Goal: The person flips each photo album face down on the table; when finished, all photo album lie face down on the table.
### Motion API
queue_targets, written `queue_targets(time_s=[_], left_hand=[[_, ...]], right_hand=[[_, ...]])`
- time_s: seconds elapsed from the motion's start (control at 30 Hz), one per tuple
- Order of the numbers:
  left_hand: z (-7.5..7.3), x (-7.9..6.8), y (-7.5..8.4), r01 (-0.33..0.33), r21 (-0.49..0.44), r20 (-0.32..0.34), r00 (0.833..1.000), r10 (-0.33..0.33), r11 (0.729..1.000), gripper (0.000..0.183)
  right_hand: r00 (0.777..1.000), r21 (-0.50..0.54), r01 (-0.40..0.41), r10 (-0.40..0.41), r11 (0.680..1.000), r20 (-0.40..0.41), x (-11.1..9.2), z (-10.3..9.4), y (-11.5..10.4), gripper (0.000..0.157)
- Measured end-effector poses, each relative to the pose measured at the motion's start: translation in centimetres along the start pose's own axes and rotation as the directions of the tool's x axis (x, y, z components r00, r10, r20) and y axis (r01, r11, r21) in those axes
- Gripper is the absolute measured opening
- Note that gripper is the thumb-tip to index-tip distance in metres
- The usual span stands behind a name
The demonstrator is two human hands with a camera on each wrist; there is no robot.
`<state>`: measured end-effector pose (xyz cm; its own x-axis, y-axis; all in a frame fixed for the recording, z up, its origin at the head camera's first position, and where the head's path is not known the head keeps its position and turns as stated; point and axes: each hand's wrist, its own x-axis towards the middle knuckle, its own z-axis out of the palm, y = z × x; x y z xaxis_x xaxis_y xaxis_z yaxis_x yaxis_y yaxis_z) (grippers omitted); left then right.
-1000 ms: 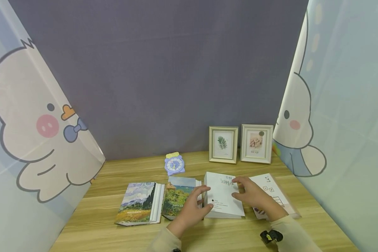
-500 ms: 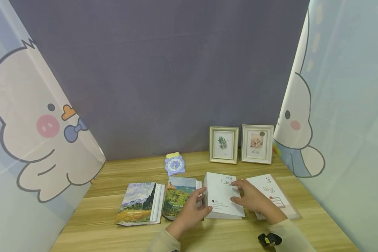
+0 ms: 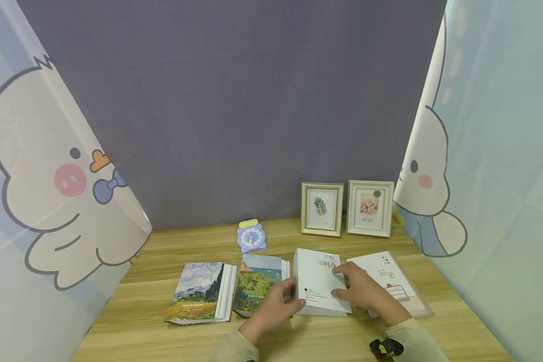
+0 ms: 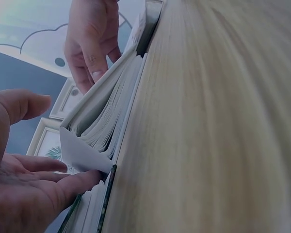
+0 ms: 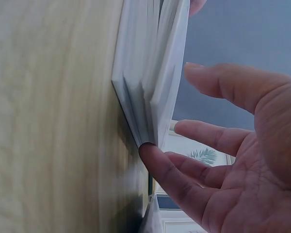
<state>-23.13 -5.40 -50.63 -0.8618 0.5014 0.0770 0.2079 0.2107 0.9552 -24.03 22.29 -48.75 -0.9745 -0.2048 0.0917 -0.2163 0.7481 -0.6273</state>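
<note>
A thick white photo album with dark lettering lies flat on the table, between both hands. My left hand is at its left side; in the left wrist view one fingertip of the left hand touches the white spine, and the thumb stands apart. From the other side, my right hand reaches over the right edge. The right wrist view has a finger of the right hand against the corner of the page edges, its thumb off the cover. Neither hand curls round the album.
Two albums with painted landscape covers, one outer and one beside the left hand, lie leftward. Right of the white album is a white illustrated booklet. Behind stand a gold frame, a white frame and a purple toy clock.
Both hands have closed in on the white album. The left fingers have come down to its spine, and the right fingers have lowered slightly at its right edge. The album stays in place.
</note>
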Motion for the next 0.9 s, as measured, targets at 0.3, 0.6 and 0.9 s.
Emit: queue_targets(time_s=[0.3, 0.6, 0.9], left_hand=[[0.16, -0.11, -0.05, 0.013, -0.032, 0.015, 1.0, -0.013, 0.999, 0.068], [0.1, 0.1, -0.11, 0.036, -0.036, -0.004, 0.999, -0.036, 0.999, 0.069], [0.11, 0.15, -0.09, 0.03, -0.059, -0.024, 0.999, -0.031, 0.998, 0.067]], right_hand=[[0.999, -0.048, 0.031, -0.032, 0.998, -0.006, 0.08, 0.55, 0.2, 0.056], [0.999, -0.041, 0.049, -0.049, 0.998, -0.002, 0.02, 0.5, 0.08, 0.057], [0.999, -0.035, 0.051, -0.051, 0.998, 0.004, 0.0, 0.5, 0.25, 0.057]])
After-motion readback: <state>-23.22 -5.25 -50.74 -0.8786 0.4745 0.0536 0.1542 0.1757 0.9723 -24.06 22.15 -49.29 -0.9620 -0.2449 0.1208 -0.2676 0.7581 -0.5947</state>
